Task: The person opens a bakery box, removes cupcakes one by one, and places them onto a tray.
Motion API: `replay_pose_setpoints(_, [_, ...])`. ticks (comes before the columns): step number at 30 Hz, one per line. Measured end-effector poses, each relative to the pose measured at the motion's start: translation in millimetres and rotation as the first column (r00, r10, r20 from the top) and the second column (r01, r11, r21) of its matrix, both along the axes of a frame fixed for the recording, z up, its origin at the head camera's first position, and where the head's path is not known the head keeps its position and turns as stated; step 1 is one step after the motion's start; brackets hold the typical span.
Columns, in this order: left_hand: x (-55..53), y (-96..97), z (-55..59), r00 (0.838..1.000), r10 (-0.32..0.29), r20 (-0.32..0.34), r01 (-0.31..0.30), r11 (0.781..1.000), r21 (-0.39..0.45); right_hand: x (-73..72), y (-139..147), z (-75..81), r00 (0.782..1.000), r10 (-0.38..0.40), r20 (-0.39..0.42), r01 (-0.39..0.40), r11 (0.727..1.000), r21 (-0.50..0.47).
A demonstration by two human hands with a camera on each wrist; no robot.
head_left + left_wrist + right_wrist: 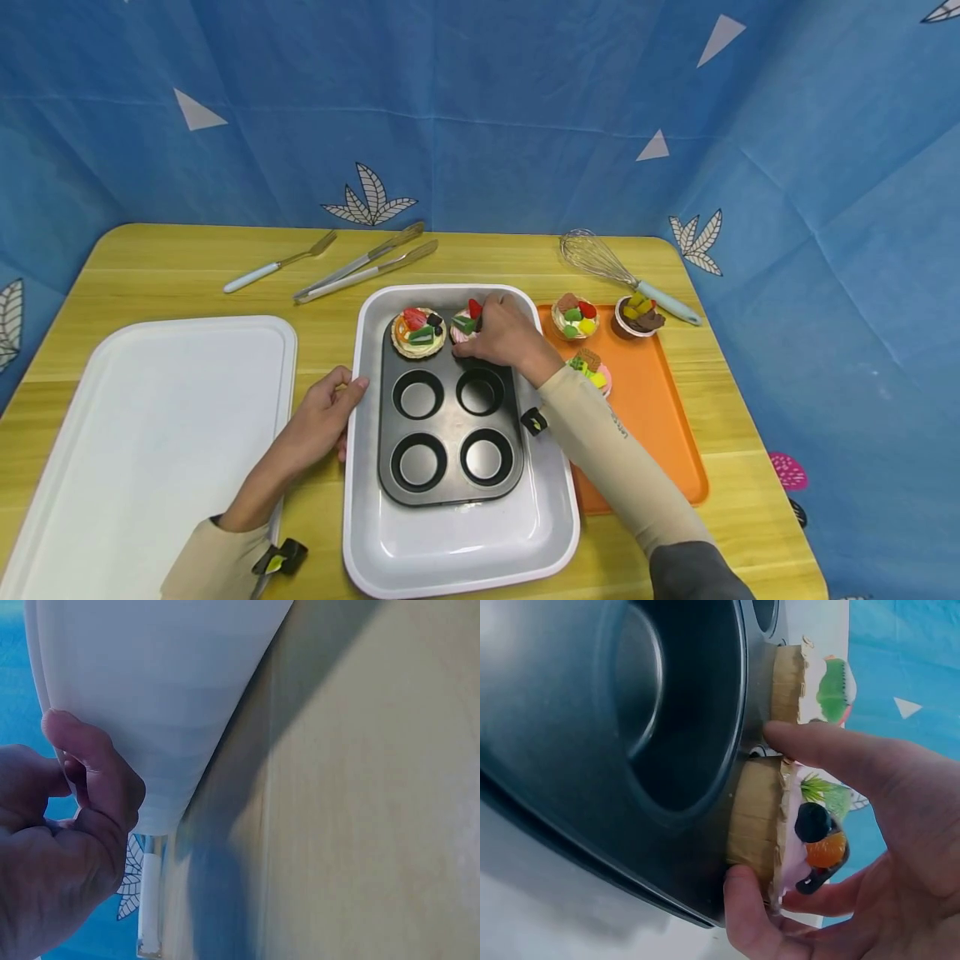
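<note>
My right hand (510, 333) grips a fruit-topped tart (754, 817) with pink cream, thumb and fingers on opposite sides of its brown case. The tart is at the far right cup of a dark muffin tin (452, 429); the right wrist view shows its base against the tin's top. Beside it, a cream tart (418, 333) sits at the far left cup. The tin lies inside a deep white tray (465, 554). On that tray's left rim, my left hand (315, 421) pinches the edge between thumb and fingers, seen closely in the left wrist view.
An orange tray (645, 425) on the right bears several decorated cupcakes (637, 317), partly under my right arm. A whisk (600, 254) lies behind it. Tongs (352, 279) and a fork (273, 267) lie at the back, and a flat white tray (180, 433) is on the left.
</note>
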State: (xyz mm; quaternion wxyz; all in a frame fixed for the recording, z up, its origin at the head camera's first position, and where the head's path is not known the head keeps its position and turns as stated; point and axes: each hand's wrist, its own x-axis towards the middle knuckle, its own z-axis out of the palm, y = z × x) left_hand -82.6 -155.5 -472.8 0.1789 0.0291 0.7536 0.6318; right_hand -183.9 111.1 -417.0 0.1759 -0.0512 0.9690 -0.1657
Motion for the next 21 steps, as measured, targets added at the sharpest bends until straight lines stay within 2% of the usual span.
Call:
replay_pose_setpoints(7, [-0.7, -1.3, -2.2, 1.0, 0.003, -0.012, -0.003, 1.0, -0.013, -1.1, 0.3, -4.0, 1.0, -0.01, -0.004, 0.01, 0.999, -0.048])
replay_pose_setpoints(21, [-1.5, -1.1, -2.7, 1.0, 0.006, -0.013, -0.006, 1.0, -0.024, -4.6, 5.8, -6.3, 0.999, 0.017, -0.031, -0.02, 0.997, -0.079])
